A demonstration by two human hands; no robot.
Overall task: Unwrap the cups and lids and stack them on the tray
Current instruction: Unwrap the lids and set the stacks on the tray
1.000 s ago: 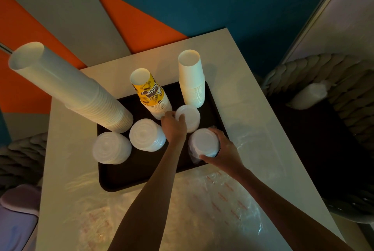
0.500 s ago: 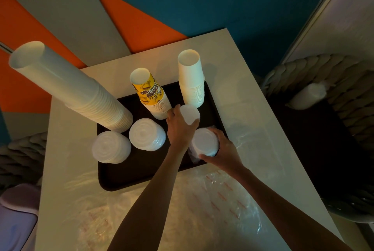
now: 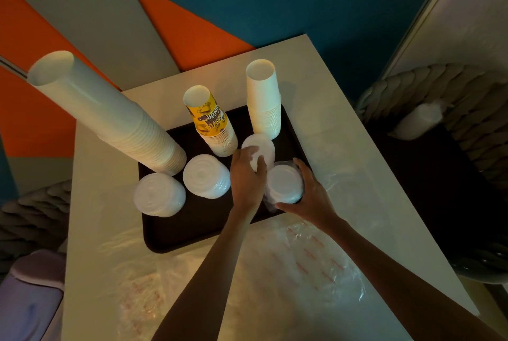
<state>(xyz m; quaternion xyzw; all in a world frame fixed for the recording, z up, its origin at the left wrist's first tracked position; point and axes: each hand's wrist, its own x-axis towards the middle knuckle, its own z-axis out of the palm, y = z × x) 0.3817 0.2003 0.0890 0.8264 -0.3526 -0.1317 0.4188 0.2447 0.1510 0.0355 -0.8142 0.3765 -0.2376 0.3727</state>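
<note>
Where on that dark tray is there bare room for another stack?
The tray is bare along its near edge, in front of the two left lid stacks. Its back is crowded with cup stacks; the left hand and right hand grip lid stacks at right.

Left hand point(image 3: 247, 175) gripping lid stack point(image 3: 264, 145), right hand point(image 3: 310, 197) gripping wrapped stack point(image 3: 284, 184) (tray point(image 3: 192, 219) beneath)

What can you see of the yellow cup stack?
The yellow cup stack is a short column of nested, paper-looking cups standing wide end down on the far part of the tray, between a tall white stack and a shorter one. Only the top cup shows yellow print with dark lettering; below it are white rims. The left hand lies near its base; contact is unclear.
</note>
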